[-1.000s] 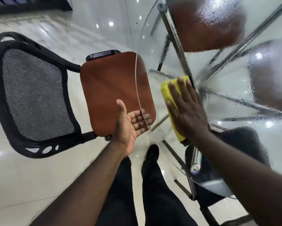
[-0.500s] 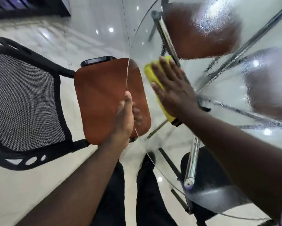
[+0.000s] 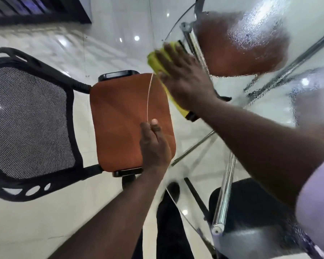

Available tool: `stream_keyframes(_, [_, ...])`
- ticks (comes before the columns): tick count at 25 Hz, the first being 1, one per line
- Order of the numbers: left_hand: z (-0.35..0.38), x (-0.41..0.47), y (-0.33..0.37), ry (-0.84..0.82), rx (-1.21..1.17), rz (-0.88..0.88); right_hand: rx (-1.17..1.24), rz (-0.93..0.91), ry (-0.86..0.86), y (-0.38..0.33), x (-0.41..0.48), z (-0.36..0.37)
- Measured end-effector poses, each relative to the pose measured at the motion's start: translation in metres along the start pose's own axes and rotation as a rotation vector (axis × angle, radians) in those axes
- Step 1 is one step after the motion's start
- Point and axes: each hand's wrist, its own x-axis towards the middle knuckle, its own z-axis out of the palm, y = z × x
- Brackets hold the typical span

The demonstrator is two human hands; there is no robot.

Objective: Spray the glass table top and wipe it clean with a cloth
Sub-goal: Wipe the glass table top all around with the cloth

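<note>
The round glass table top [image 3: 269, 113] fills the right of the view, wet with spray droplets on its far part. A folded yellow cloth [image 3: 155, 61] lies flat on the glass near its left rim. My right hand [image 3: 185, 79] presses on the cloth with straight, spread fingers. My left hand [image 3: 153, 144] grips the rim of the glass, thumb on top and fingers under the edge. No spray bottle is in view.
A chair with a black mesh back [image 3: 30, 120] and an orange-brown seat [image 3: 123, 120] stands at the left, partly under the glass. Chrome table legs [image 3: 223, 199], other chair seats [image 3: 241, 49] and my dark trousers [image 3: 168, 230] show through the glass. Glossy pale floor tiles [image 3: 45, 221] lie below.
My right hand has slid the yellow cloth away from me along the left rim. My left hand, open palm-up a second ago, has closed on the glass edge.
</note>
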Motion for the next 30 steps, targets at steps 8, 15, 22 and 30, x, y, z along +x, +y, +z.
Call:
stream_keyframes(8, [0.003, -0.003, 0.008, 0.036, 0.163, 0.017, -0.079, 0.127, -0.065, 0.010, -0.113, -0.003])
stream_keyframes(15, [0.007, 0.003, 0.000, 0.086, 0.181, 0.064, 0.029, 0.048, -0.035, 0.053, 0.032, -0.021])
stream_keyframes(22, [0.000, 0.024, 0.025, 0.106, 0.696, 0.552, -0.029, 0.110, 0.006, 0.039, -0.079, -0.013])
stream_keyframes(30, [0.025, 0.060, 0.030, -0.037, 0.982, 0.893, 0.026, 0.151, -0.004, 0.126, 0.074, -0.034])
